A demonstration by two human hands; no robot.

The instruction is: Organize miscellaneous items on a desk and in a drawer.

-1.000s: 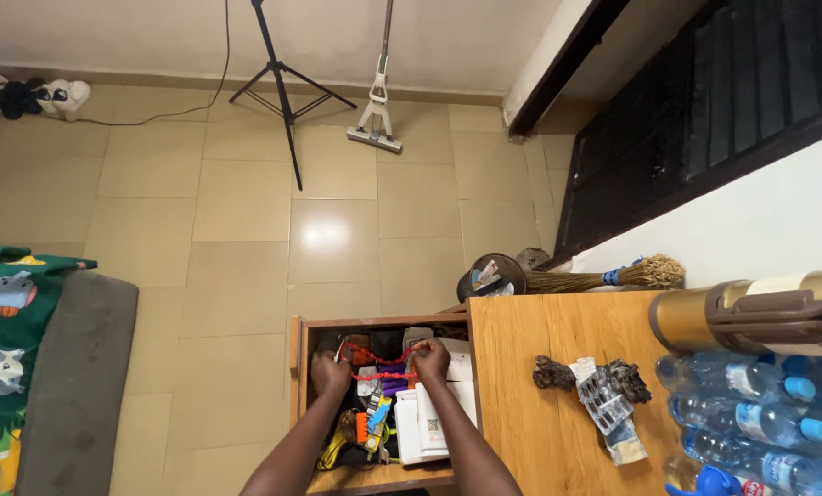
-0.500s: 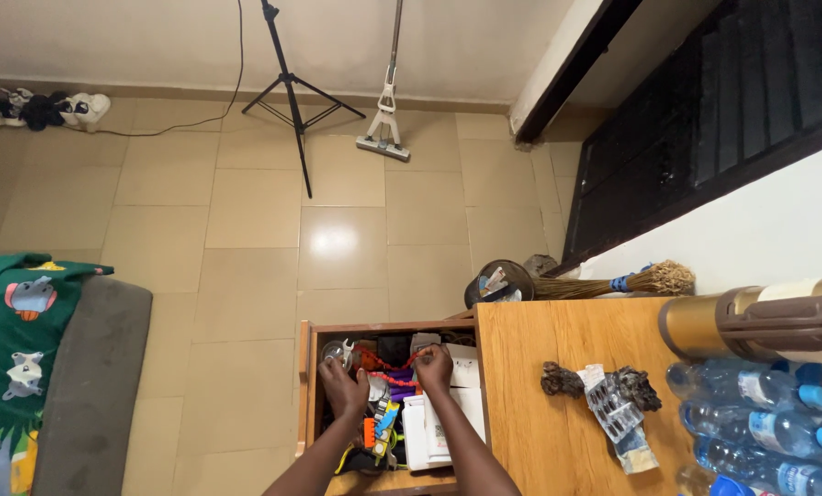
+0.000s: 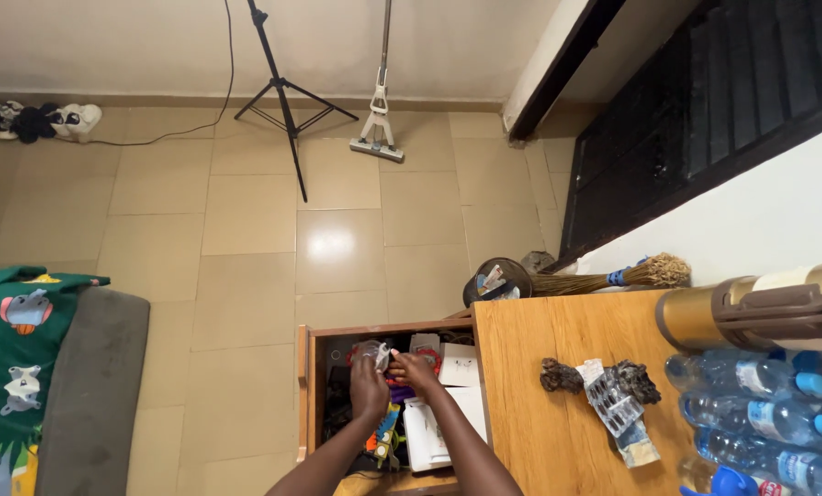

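Both my hands are down in the open wooden drawer (image 3: pixel 305 386), which is pulled out beside the pale wooden table top (image 3: pixel 558 404). My left hand (image 3: pixel 369 389) has its fingers curled around a small clear crinkly plastic packet (image 3: pixel 371 352), pinched at the upper end of the drawer, while my right hand (image 3: pixel 415 371) rests just beside it with its fingers bent down onto the clutter; whether they are clamped on something I cannot tell, since the pile hides the tips. The packet looks thin and slippery, so I judge a light pinch near its edge works better than a squeeze, with the right hand holding the neighbouring bits flat so nothing drags out with it. Under my wrists lies a tangle of bright orange and purple plastic items (image 3: pixel 388 427), hard and glossy, next to flat white paper booklets (image 3: pixel 434 432) with crisp corners. On the table sit a silver foil blister strip (image 3: pixel 610 401) between two dark knobbly lumps, clear water bottles with blue caps (image 3: pixel 760 413), and a smooth gold flask (image 3: pixel 751 312) lying on its side.
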